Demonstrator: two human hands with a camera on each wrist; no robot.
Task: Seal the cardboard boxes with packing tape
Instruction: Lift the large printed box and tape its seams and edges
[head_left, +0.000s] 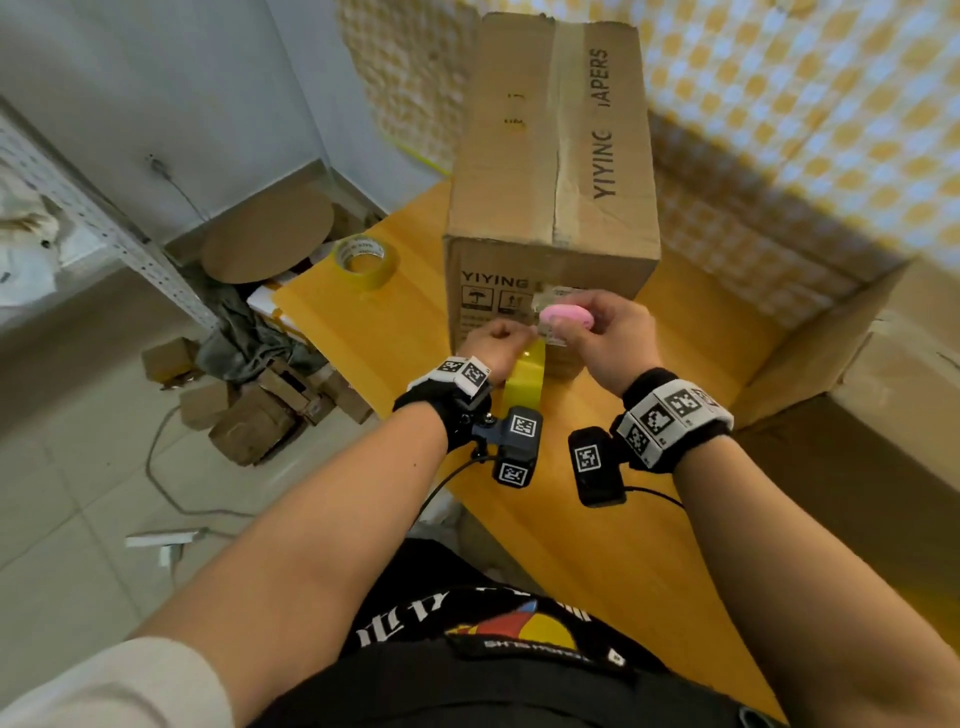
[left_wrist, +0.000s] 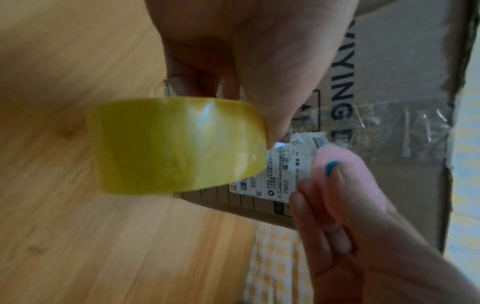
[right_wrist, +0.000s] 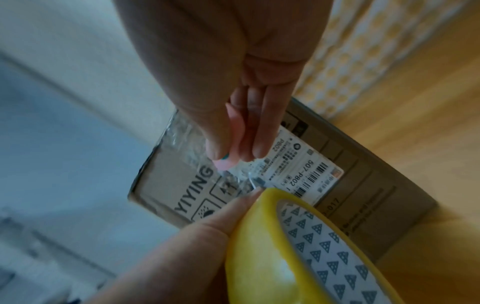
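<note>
A tall cardboard box (head_left: 550, 171) printed YIYING stands on the yellow wooden table (head_left: 597, 519). Tape runs along its top seam and down the front face. My left hand (head_left: 511, 332) grips a yellow tape roll (head_left: 524, 379) just in front of the box's lower front face. In the left wrist view the tape roll (left_wrist: 176, 146) hangs from my fingers beside the white shipping label (left_wrist: 272, 174). My right hand (head_left: 561, 325) pinches a small pink cutter (head_left: 566, 317) against the front face, right next to the roll. The pink cutter (right_wrist: 235, 127) sits between thumb and fingers, above the tape roll (right_wrist: 259, 246).
A second yellow tape roll (head_left: 366, 260) lies on the table's far left corner. An open cardboard box (head_left: 852, 353) stands at the right. Small cartons (head_left: 249, 410), a cable and a power strip (head_left: 166, 540) litter the tiled floor at the left. A checked wall backs the table.
</note>
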